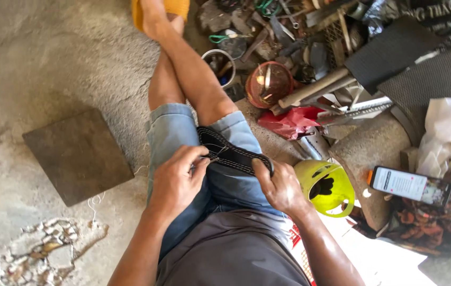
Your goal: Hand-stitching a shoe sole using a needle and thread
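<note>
Here, sitting on rough concrete floor [51,63] with legs crossed, black sandal strap [233,153] lying across denim-clad thigh [175,132]. Left hand [175,182] closing around near end of strap, fingers curled, thumb and forefinger pinching at edge where pale stitching runs; seeming to be holding small needle or awl there, though too small to tell for sure. Right hand [281,188] gripping far end of strap, fingers wrapped over it, pressing it down against thigh.

Pale thread [96,204] trailing from lap down to floor beside dark square slab [77,156]. Yellow-green plastic container [327,185] sitting just beside right hand. Phone [411,185] resting on patterned cloth further right. Round reddish tin [269,83] and heap of metal tools and scraps [294,32] lying beyond knees.

Risks, judging from present position:
- Working directly on thigh: any sharp point pushing through strap likely going into leg, denim giving little protection.
- Pinching fingers sitting right at stitch line: slipping point possibly pricking fingertip.
- Loose thread dragging over gritty floor: likely snagging, knotting or picking up dirt.
- Strap only pinned by hand pressure: possibly twisting under pull, leaving stitches uneven.
- Container standing close to right elbow: possibly getting knocked over on a hard tug.
</note>
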